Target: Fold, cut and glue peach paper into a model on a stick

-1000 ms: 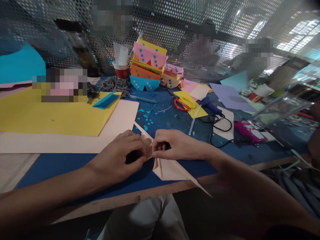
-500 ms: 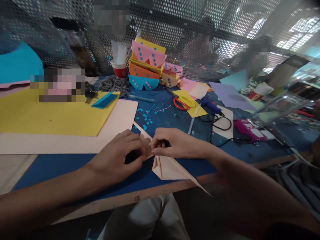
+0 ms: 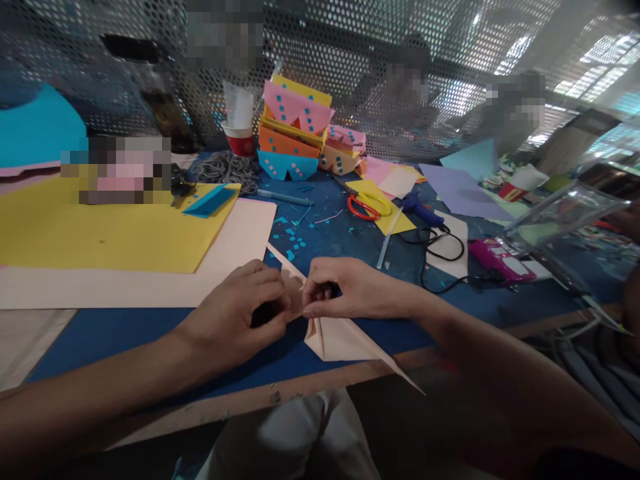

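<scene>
A folded piece of cream paper (image 3: 345, 340) lies at the front edge of the blue table, its pointed end sticking out over the edge. My left hand (image 3: 250, 300) has its fingers curled on the paper's left part and grips it there. From the right, my right hand (image 3: 337, 287) pinches the middle of the same paper, fingertips bent down onto it. The two hands hide much of the folds between them. Beyond my hands, small blue paper scraps (image 3: 295, 243) are scattered over the tabletop.
Large yellow (image 3: 125, 233) and cream sheets (image 3: 240, 260) lie at left. Scissors (image 3: 370, 205), a glue gun (image 3: 423, 210) with its cord and a magenta box (image 3: 500, 260) are at right. Folded paper shapes (image 3: 295, 127), a red cup (image 3: 240, 141) and grey cord (image 3: 225, 171) stand by a perforated screen.
Almost nothing differs. Both hands keep their hold on the cream paper, with only a very slight shift of the right hand.
</scene>
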Tool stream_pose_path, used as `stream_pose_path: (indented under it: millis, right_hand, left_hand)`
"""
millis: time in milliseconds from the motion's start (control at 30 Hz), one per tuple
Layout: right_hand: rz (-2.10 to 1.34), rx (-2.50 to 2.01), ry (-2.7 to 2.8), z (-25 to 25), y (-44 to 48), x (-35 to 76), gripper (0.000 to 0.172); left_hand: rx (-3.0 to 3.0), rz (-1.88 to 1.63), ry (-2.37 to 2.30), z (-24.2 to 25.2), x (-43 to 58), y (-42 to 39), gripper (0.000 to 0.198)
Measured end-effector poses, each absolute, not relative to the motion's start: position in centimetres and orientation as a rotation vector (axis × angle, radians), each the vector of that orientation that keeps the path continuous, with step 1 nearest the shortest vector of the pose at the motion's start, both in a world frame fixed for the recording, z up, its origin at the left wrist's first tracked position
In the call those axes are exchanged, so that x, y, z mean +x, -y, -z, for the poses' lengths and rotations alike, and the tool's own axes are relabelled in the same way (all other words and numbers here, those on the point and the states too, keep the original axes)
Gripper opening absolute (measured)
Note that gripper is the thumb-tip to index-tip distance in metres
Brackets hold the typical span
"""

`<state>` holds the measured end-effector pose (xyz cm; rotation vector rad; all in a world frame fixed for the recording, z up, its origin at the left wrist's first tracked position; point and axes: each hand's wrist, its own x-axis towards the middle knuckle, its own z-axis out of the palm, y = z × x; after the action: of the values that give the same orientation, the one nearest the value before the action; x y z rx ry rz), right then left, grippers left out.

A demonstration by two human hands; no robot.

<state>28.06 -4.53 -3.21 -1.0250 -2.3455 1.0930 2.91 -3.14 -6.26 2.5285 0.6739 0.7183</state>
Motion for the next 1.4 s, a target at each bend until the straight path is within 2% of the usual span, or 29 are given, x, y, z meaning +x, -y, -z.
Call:
stream_pose_path:
  millis: [767, 1400]
  right_hand:
    - [-0.965, -1.084, 2.352, 3.81, 4.72, 27.41, 0.004]
    - [-0.968, -1.069, 2.356, 3.85, 4.67, 27.51, 0.005]
  left_hand:
    - [2.47, -0.686, -0.665, 5.56, 2.67, 3.33, 0.017]
    - [2.442, -0.711, -0.63, 5.73, 2.83, 3.15, 0.019]
